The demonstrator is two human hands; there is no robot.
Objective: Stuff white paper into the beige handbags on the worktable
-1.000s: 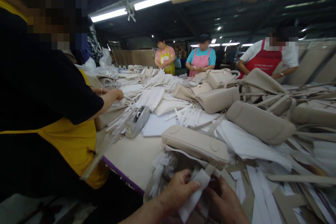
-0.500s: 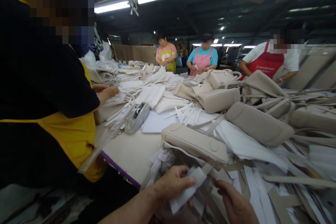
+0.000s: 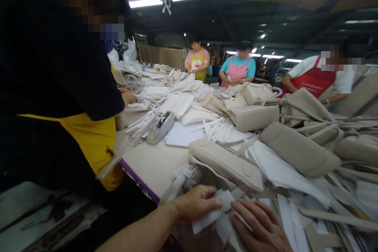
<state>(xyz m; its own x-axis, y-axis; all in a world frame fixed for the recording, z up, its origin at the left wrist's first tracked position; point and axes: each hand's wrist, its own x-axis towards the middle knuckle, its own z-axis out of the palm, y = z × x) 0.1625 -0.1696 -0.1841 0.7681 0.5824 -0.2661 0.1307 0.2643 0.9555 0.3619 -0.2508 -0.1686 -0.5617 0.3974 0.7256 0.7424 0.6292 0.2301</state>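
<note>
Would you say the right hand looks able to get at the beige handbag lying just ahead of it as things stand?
Probably yes: the right hand lies close below the beige handbag, and only a beige strap and a white strip lie between them, neither seeming to block it much.

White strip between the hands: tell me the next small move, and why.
Probably close the right hand on the white strip as well: only the left hand seems to pinch it, while the right hand's fingers lie open beside it.

The white strip is looking like soft matt cloth (possibly paper), the handbag is showing smooth matt synthetic leather, and the tape dispenser is gleaming like grey plastic.
</note>
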